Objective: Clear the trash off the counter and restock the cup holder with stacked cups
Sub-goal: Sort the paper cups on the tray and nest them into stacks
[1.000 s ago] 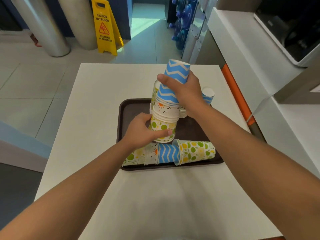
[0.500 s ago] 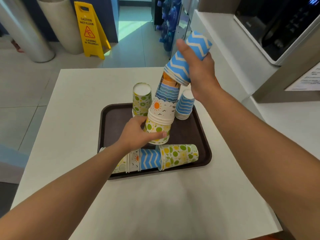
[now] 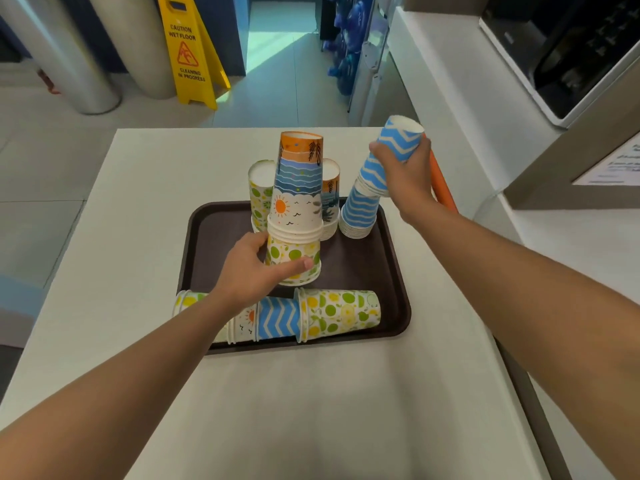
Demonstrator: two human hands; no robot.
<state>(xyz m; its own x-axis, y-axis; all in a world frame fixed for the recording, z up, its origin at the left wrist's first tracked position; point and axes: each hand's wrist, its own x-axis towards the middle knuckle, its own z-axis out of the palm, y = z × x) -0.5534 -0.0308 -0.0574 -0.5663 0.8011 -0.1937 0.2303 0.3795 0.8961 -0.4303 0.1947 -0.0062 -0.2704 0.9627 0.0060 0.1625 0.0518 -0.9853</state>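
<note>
A brown tray on a white table holds paper cups, all upside down or lying flat. My left hand grips the green-dotted bottom cup of a tall mixed stack at the tray's middle. My right hand grips a blue zigzag cup stack, tilted, its lower end resting on a standing blue zigzag stack at the tray's right. A green-dotted stack and an orange-scene stack stand behind. A row of nested cups lies along the tray's front edge.
The white table has bare surface in front of the tray. An orange bar runs along its right side beside a white counter carrying a dark machine. A yellow wet-floor sign stands on the floor behind.
My right hand lifted the blue zigzag cups off the top of the tall stack and carried them right, onto the blue stack. My left hand kept its hold on the tall stack's base.
</note>
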